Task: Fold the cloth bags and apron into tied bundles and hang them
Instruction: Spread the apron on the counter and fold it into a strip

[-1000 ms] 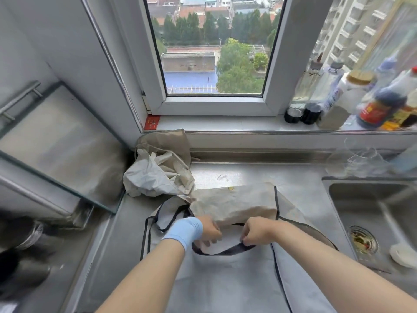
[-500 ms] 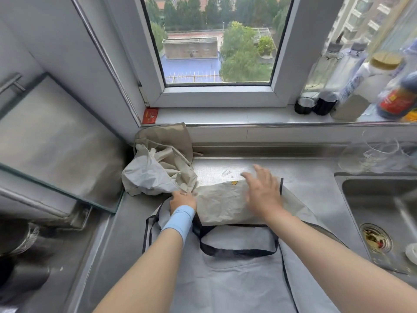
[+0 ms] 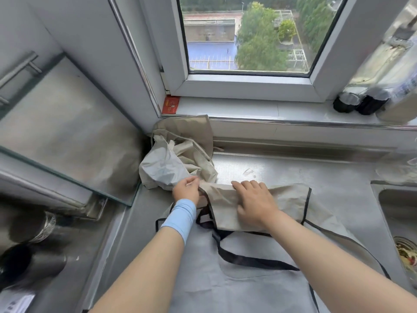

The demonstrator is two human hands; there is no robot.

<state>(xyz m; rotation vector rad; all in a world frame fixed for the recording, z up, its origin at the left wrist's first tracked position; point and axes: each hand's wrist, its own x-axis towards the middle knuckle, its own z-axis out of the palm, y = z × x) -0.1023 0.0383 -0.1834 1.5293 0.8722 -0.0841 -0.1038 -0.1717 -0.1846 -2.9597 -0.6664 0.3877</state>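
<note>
Head view: the apron (image 3: 248, 279) — grey with black trim — is laid flat on the stainless countertop (image 3: 282, 168), with its upper portion turned over into a beige band (image 3: 288, 199) across the width. The left end of that band is pinched by the left hand (image 3: 186, 190). The right hand (image 3: 255, 199) is laid flat on the band, fingers spread and pressing down.

The fabric is judged light, thin and limp, with some slip on steel; creases are unlikely to be held unless pressed. Hold is best taken at the band's ends or along the trim, and the neck strap (image 3: 243, 258) should be kept clear of the fold.

Crumpled cloth bags (image 3: 176, 159) are heaped in the corner just beyond the left hand, not yet folded. At right, the sink (image 3: 397, 206) is partly seen — its strainer (image 3: 406, 251) holds food scraps. The contents of the blurred bottles (image 3: 361, 102) on the windowsill (image 3: 248, 109) cannot be told.
</note>
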